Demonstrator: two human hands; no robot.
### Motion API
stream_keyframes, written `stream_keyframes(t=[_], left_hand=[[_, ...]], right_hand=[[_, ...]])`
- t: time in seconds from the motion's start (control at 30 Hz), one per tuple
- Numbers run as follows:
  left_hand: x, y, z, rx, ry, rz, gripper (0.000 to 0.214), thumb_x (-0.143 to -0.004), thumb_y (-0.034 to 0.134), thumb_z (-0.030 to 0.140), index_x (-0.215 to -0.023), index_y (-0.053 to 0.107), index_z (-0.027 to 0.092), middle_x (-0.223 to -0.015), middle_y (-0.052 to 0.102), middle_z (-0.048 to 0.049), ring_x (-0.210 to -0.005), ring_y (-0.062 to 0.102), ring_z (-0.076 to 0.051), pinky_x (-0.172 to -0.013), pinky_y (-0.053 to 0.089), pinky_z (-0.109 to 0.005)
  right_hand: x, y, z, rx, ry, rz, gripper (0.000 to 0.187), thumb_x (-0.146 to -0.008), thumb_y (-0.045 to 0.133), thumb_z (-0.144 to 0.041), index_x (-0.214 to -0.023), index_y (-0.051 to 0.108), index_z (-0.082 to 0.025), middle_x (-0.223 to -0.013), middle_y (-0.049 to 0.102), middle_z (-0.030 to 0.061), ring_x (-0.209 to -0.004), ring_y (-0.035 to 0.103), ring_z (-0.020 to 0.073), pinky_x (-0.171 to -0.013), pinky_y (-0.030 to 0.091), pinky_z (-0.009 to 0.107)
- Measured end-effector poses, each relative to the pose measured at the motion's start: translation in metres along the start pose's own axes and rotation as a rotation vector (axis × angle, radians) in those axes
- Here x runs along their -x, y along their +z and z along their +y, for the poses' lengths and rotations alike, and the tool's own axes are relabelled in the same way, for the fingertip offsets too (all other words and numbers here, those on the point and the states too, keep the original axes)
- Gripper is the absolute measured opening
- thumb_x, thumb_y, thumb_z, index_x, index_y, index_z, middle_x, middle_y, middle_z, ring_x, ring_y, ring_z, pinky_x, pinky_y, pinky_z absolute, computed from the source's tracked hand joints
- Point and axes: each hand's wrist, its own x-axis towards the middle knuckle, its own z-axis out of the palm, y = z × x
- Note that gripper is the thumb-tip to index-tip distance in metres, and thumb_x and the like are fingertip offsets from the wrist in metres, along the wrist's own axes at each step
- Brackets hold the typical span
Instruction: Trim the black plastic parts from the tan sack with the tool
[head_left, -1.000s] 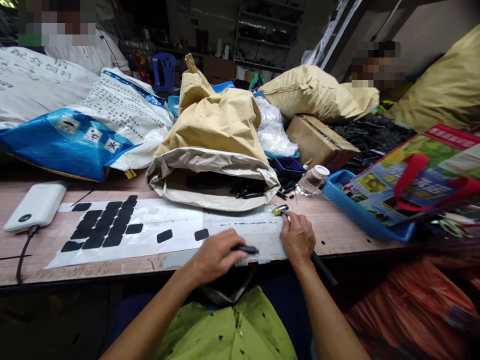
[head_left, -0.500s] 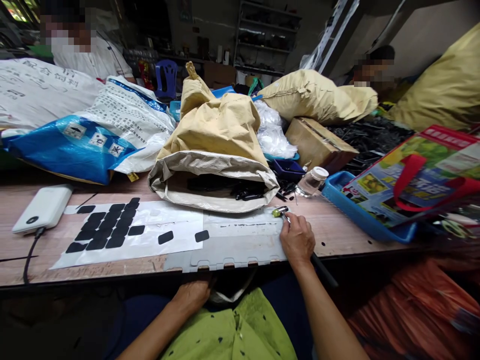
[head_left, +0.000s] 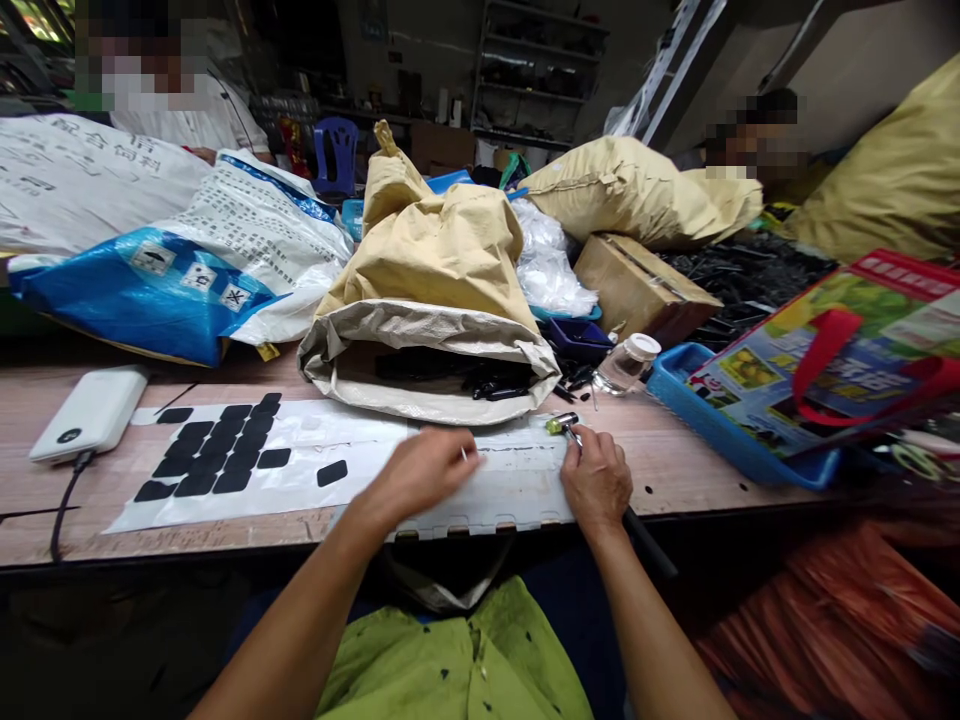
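Observation:
My right hand is wrapped round a small hammer at the right end of the grey board. The hammer's metal head has a yellow-green end, and its black handle comes out below my wrist. Over the board, my left hand is closed with the fingertips pinched together, slightly blurred. A tiny pale spot shows at its fingertips; I cannot make out what it is. Left of that hand, a white sheet carries several black rounded squares, and one single black square lies apart.
An open sack with black parts inside lies behind the board. On the left are a white power bank with a cable and a blue-white bag. A jar and blue tray stand right. Two people are beyond the table.
My left hand has come up from below the table edge to over the board, covering where a lone black square lay. My right hand stays put with the hammer.

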Motion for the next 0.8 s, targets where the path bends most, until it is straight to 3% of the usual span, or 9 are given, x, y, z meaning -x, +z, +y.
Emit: stream_keyframes(t=[0.07,0.13,0.2,0.27,0.4,0.47,0.63,0.73,0.8], left_hand=[[-0.032,-0.017,-0.024,-0.137,-0.174,0.282,0.024,-0.098,0.054,0.037,-0.099,0.073,0.023,-0.099,0.073,-0.0064,-0.090,0.066,-0.024,-0.072,0.047,-0.033],[-0.059,-0.027,-0.052,-0.266,-0.267,0.462,0.024,-0.095,0.058,0.031,-0.111,0.073,0.022,-0.113,0.070,-0.0110,-0.108,0.063,-0.029,-0.087,0.050,-0.037],[-0.078,-0.033,-0.076,-0.329,-0.350,0.470,0.033,-0.091,0.059,0.026,-0.122,0.071,0.020,-0.120,0.067,-0.0145,-0.116,0.061,-0.032,-0.093,0.050,-0.040],[-0.088,-0.035,-0.090,-0.335,-0.424,0.392,0.038,-0.090,0.059,0.028,-0.126,0.070,0.019,-0.121,0.068,-0.0162,-0.115,0.062,-0.034,-0.093,0.051,-0.042],[-0.092,-0.030,-0.095,-0.331,-0.497,0.325,0.047,-0.094,0.053,0.052,-0.118,0.075,0.018,-0.115,0.070,-0.0187,-0.112,0.063,-0.037,-0.091,0.052,-0.046],[-0.089,-0.026,-0.093,-0.356,-0.515,0.367,0.050,-0.096,0.048,0.054,-0.113,0.076,0.016,-0.115,0.068,-0.0204,-0.114,0.062,-0.039,-0.092,0.052,-0.048],[-0.078,-0.024,-0.096,-0.335,-0.542,0.471,0.030,-0.091,0.055,0.024,-0.114,0.075,0.020,-0.116,0.063,-0.0158,-0.113,0.062,-0.035,-0.093,0.052,-0.045],[-0.066,-0.027,-0.095,-0.193,-0.447,0.630,0.032,-0.084,0.067,0.019,-0.115,0.073,0.019,-0.114,0.060,-0.0119,-0.100,0.065,-0.028,-0.092,0.053,-0.041],[-0.055,-0.024,-0.087,0.011,-0.301,0.690,0.036,-0.078,0.076,0.021,-0.114,0.072,0.018,-0.106,0.060,-0.0077,-0.090,0.064,-0.023,-0.088,0.054,-0.037]], right_hand=[[0.000,0.000,0.000,-0.005,0.002,-0.001,0.024,-0.096,0.057,-0.022,-0.117,0.070,-0.021,-0.100,0.064,0.0082,-0.090,0.052,0.0219,-0.075,0.032,0.033],[0.000,-0.001,0.000,-0.013,0.001,-0.004,0.024,-0.096,0.057,-0.021,-0.117,0.070,-0.020,-0.101,0.064,0.0082,-0.091,0.052,0.0220,-0.076,0.032,0.033],[0.000,-0.002,-0.001,-0.016,0.003,-0.012,0.025,-0.096,0.058,-0.021,-0.117,0.070,-0.021,-0.102,0.064,0.0081,-0.091,0.052,0.0223,-0.076,0.033,0.033],[0.000,-0.003,-0.001,-0.016,0.010,-0.019,0.025,-0.096,0.058,-0.021,-0.117,0.069,-0.021,-0.102,0.065,0.0080,-0.092,0.052,0.0224,-0.076,0.032,0.033],[0.000,-0.004,-0.002,-0.006,0.018,-0.022,0.025,-0.096,0.059,-0.021,-0.118,0.069,-0.021,-0.103,0.065,0.0077,-0.093,0.052,0.0223,-0.075,0.032,0.033],[0.000,-0.003,-0.002,0.001,0.017,-0.022,0.024,-0.096,0.059,-0.022,-0.117,0.069,-0.022,-0.102,0.065,0.0074,-0.093,0.052,0.0221,-0.075,0.032,0.033],[0.000,-0.002,-0.002,-0.001,0.022,-0.018,0.025,-0.095,0.061,-0.021,-0.117,0.070,-0.022,-0.101,0.064,0.0066,-0.091,0.051,0.0212,-0.076,0.032,0.032],[-0.001,-0.002,-0.002,-0.012,0.025,-0.018,0.024,-0.095,0.061,-0.020,-0.117,0.070,-0.021,-0.101,0.064,0.0068,-0.090,0.051,0.0209,-0.075,0.032,0.031],[-0.001,-0.003,-0.002,-0.014,0.029,-0.020,0.024,-0.095,0.060,-0.020,-0.117,0.070,-0.021,-0.102,0.064,0.0071,-0.091,0.052,0.0211,-0.076,0.032,0.031]])
